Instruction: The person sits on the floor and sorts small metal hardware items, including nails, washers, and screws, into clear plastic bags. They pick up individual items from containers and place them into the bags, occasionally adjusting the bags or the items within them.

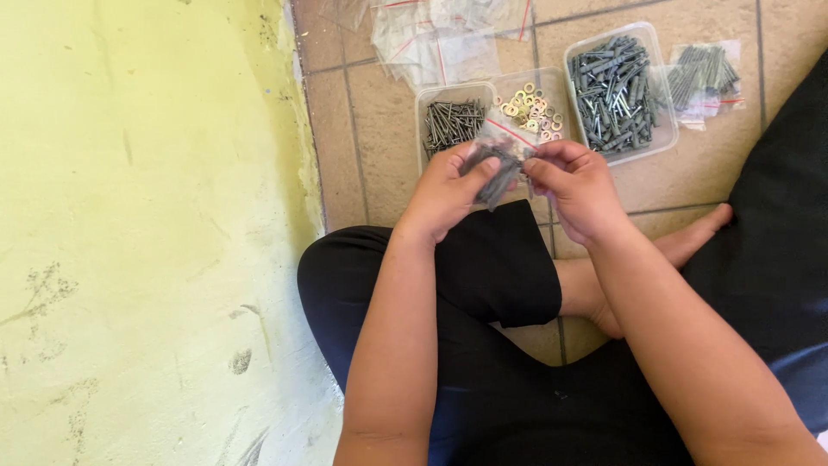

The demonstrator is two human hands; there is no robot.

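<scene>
clear plastic bag (pixel 503 147), metal screws (pixel 450 122), matt floor tiles (pixel 379 155)

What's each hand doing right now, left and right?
Left hand: closed on the small clear plastic bag of grey wall plugs, gripping its left side.
Right hand: closed, pinching the same bag's right edge.

Bag pile (pixel 440 34) cut off at top

I see a clear plastic tub of dark screws (pixel 451 122) beside a clear tub of brass washers (pixel 533 109) on the tan tiled floor (pixel 379 129). Right of them sits a clear tub of grey wall plugs (pixel 616 91), then a filled clear bag (pixel 707 76). Empty clear zip bags (pixel 435 39) lie behind. A yellow wall (pixel 147 233) stands left.
</scene>
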